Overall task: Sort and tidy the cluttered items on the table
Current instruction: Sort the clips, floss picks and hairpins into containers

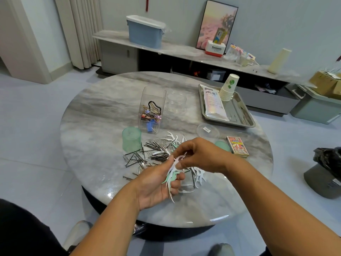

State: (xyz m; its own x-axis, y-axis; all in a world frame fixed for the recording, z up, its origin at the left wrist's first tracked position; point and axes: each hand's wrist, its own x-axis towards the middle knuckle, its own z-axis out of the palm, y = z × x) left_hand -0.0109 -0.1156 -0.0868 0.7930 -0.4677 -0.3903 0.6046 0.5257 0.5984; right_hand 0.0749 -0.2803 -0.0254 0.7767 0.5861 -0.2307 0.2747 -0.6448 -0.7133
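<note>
Floss picks (174, 174) bunched in left hand (158, 183), fingers (178, 177) curled round the white and mint handles, bundle held just above the near part of the counter (103, 100). Right hand (200, 156) over the bundle, thumb and forefinger pinching one more white pick at its top, apparently adding it to the bunch.

Sorting partly done, by the look of it. Binder clips (150, 115) already gathered in the clear square box (152, 108), standing upright past the pile. Mint-green tub (131, 139) upright left of the pile, contents not discernible; round clear jar (176, 102) behind, seemingly holding nothing. Clear lid (207, 130) flat on the counter, well apart from the jar. Mint lid (222, 145) beside the card box (237, 146), partly hidden behind the right hand.

Left to do: black hairpins (142, 157) and silver paper clips (158, 142) mixed together in a loose heap between the tub and the hands; more white picks (199, 175) scattered under and right of the hands. Probably each kind to a container of its own, then lids on. Steel tray (243, 109) at the far right with a pouch (214, 102) and stacked paper cups (228, 87), orderly enough already.
</note>
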